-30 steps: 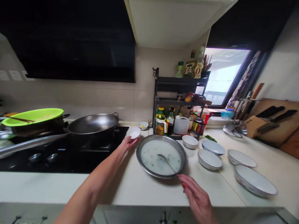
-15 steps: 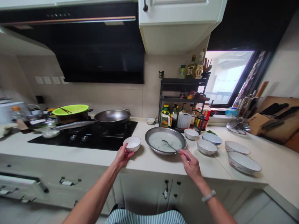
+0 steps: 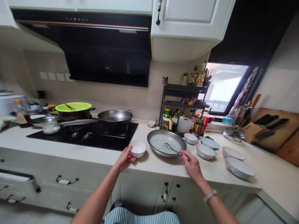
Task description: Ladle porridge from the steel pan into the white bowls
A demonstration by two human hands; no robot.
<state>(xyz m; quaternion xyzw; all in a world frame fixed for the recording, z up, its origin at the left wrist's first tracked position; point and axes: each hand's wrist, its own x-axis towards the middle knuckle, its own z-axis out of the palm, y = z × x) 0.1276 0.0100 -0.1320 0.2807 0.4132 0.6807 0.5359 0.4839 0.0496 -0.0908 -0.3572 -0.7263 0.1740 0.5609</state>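
With its fingers at the near left side, my left hand (image 3: 125, 159) grips a small white bowl (image 3: 138, 149) by the rim and wall; the bowl looks empty inside. Just right of it, a wide metal basin (image 3: 151, 145) on the counter holds a milky white liquid (image 3: 161, 141) with darker bits in it. My right hand (image 3: 191, 163) is closed around the handle of a metal spoon (image 3: 174, 149). The spoon's head lies in the liquid, and its handle crosses the basin's right rim.
Several bowls, among them a white bowl (image 3: 205, 151) and a larger bowl (image 3: 240, 168), stand right of the basin. Behind is a black rack (image 3: 184, 88) with bottles. Leftward, a wok (image 3: 115, 117) sits on the black stove (image 3: 93, 140). A knife block (image 3: 251, 134) stands far right.
My left hand has brought the small bowl slightly right, closer to the basin. The spoon stays in the liquid in my right hand. The camera view has tilted up a little.
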